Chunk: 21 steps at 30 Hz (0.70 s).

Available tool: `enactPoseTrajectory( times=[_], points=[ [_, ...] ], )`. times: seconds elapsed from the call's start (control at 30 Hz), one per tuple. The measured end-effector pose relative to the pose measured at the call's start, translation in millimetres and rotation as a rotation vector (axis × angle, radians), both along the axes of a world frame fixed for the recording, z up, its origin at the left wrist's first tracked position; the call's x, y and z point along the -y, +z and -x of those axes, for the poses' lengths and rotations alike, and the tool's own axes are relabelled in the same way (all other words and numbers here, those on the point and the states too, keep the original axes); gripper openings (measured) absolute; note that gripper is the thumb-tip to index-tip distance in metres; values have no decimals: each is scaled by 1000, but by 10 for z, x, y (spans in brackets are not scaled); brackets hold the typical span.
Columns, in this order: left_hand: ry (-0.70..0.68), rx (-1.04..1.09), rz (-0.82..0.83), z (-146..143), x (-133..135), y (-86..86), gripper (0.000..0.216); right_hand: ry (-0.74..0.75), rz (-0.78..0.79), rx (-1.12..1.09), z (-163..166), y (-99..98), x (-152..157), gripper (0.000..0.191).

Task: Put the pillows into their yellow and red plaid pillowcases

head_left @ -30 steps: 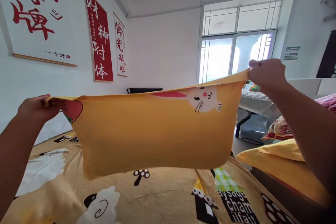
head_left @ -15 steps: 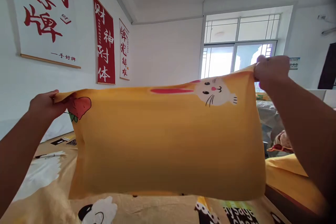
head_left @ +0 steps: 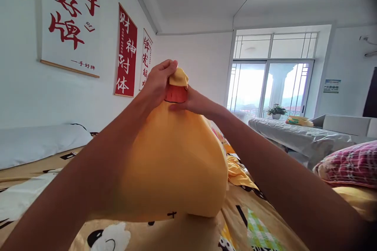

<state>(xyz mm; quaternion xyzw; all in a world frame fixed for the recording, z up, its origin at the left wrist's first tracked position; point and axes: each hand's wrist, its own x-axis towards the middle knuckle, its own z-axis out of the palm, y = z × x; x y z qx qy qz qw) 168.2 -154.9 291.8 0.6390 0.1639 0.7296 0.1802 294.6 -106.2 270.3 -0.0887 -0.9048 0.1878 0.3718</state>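
Note:
A yellow pillowcase (head_left: 176, 164) with a red strawberry print hangs folded in half in front of me, above the bed. My left hand (head_left: 157, 82) pinches its top corners together from the left. My right hand (head_left: 193, 102) grips the same top edge from the right, thumb on the red print. Both hands meet at the top of the cloth, fingers closed on it. The rabbit print is hidden inside the fold.
Below lies a yellow cartoon-print bedsheet (head_left: 250, 223). A checked red pillow (head_left: 347, 164) rests on a yellow one at right. A covered bed (head_left: 294, 135) stands by the window. Red and white scrolls (head_left: 126, 51) hang on the left wall, a white cushion (head_left: 38, 141) beneath them.
My hands, held wide apart with the pillowcase stretched flat, have come together, folding the pillowcase in half. The view has tilted up and turned.

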Motion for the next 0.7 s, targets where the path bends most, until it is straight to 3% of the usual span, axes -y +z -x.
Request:
enactPoseTrajectory(
  times=[0.07,0.17,0.23,0.37,0.47,0.53,0.57,0.63,0.7],
  points=[
    [20,-99,21,-35,65,-27,31,-54,-76,-71,147,26,17,33],
    [104,-255,115,-12,320,-257,25,-324,-214,-73,149,18,-93,10],
    [249,-419,164,27,565,-575,26,-520,-300,-30,99,-4,-167,6],
    [776,-690,231,236,1070,-1359,86,-695,-353,-86,-9,-20,-266,6],
    [874,-702,422,465,1328,-1727,107,-766,-319,-196,-84,15,-338,4],
    [819,-677,599,570,1420,-1791,97,-810,-305,-287,-140,60,-385,4],
    [770,-670,690,601,1442,-1776,81,-817,-296,-336,-174,89,-409,4],
    [646,-663,858,642,1438,-1684,45,-786,-271,-425,-262,161,-466,6],
    [551,-638,950,689,1363,-1556,35,-743,-190,-508,-373,223,-552,11]
  ],
)
